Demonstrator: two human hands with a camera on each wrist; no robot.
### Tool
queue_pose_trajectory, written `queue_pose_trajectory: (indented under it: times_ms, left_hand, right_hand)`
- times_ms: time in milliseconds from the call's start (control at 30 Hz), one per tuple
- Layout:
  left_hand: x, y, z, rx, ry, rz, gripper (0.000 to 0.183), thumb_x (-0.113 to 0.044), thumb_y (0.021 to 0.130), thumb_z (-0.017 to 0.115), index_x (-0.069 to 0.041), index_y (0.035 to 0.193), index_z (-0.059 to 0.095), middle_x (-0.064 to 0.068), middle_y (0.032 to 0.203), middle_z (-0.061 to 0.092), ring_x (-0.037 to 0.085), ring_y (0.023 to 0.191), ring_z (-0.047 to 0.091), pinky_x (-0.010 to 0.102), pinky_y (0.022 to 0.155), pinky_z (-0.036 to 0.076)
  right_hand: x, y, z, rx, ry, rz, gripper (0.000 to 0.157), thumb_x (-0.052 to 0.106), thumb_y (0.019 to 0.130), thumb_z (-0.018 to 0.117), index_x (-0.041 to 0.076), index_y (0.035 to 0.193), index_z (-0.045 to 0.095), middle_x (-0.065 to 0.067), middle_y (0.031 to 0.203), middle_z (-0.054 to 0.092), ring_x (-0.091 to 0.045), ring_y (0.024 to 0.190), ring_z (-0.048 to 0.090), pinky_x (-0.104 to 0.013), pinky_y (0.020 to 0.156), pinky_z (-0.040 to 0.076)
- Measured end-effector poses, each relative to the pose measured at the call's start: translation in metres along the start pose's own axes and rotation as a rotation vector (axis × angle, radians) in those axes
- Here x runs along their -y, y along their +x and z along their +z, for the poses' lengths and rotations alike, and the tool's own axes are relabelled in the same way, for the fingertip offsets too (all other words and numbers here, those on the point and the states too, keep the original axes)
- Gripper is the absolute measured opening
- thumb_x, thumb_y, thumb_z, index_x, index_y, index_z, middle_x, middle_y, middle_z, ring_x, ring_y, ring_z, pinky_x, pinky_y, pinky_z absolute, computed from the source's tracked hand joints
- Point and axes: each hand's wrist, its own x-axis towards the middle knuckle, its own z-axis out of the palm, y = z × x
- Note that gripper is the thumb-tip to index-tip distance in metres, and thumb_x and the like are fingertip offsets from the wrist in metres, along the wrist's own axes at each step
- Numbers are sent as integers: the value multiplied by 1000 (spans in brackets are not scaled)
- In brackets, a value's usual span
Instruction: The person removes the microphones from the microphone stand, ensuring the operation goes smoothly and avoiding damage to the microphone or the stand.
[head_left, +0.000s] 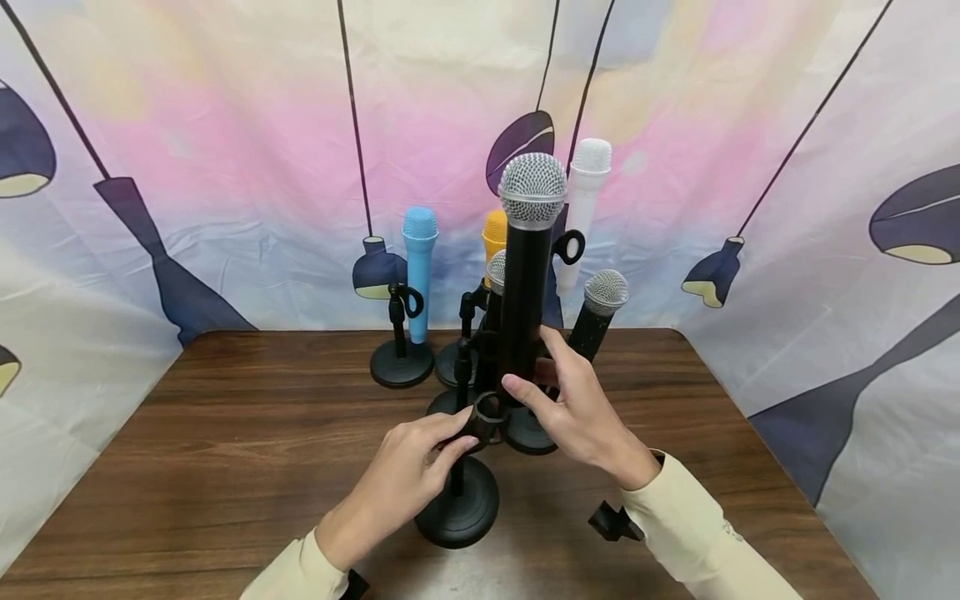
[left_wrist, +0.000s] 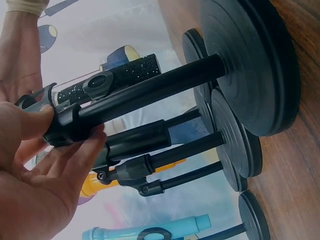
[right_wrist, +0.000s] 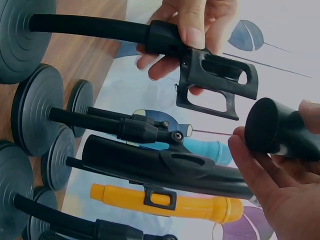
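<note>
Left hand [head_left: 405,468] pinches the closest black stand [head_left: 457,517] just under its clip [head_left: 483,427]. Right hand [head_left: 581,408] holds a big black microphone [head_left: 527,275], fingers bent round it by its flat end [right_wrist: 261,125], near the clip but not in it. Best to hold the stand still, line up that end with the clip, and push gently. Try not to bump the blue microphone [head_left: 419,275] farther back.
</note>
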Motion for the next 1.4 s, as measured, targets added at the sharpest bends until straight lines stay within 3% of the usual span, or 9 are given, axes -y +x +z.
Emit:
queue_pose_trajectory:
  times_ms: [233,367,633,900,1200,1400]
  left_hand:
    - [-8,-3,4,-79,120,-22,36,-10,95,74,-10,130,69,-1,100,73,1,76,66,19,63,54]
    - [-13,-4,8,-144,203,11,29,-6,92,76,-5,120,73,2,103,74,4,75,68,18,59,52]
    - [-16,-8,9,-180,341,45,33,-4,91,75,1,124,71,6,105,73,4,63,63,15,51,46]
    - [-11,-14,1,-193,371,21,32,-2,93,72,3,124,70,10,106,72,6,63,62,17,52,48]
    - [0,-19,-12,-231,435,19,29,-3,94,71,2,122,70,12,104,72,19,75,72,31,58,56]
    - [8,-22,-21,-264,454,15,29,-1,92,72,3,121,70,12,99,72,9,62,62,26,50,49]
  right_hand:
    - [1,-6,-9,-35,-28,2,51,6,97,68,10,144,50,-8,127,64,-18,104,71,-35,86,58]
    - [0,-10,-13,-63,-50,7,50,5,94,72,9,141,54,-7,122,66,-17,101,71,-34,85,58]
    - [-3,-19,-24,-99,-94,40,56,1,89,77,5,141,55,-8,115,69,-16,93,72,-31,77,59]
    - [-6,-30,-37,-121,-149,67,58,-1,87,79,0,140,55,-10,116,70,-17,96,72,-28,81,58]
    - [-12,-40,-51,-156,-206,67,57,-4,85,79,0,138,57,-11,113,72,-14,93,72,-23,78,57]
    - [-15,-44,-56,-172,-233,71,56,-4,85,79,1,137,58,-12,111,73,-11,92,72,-21,76,57]
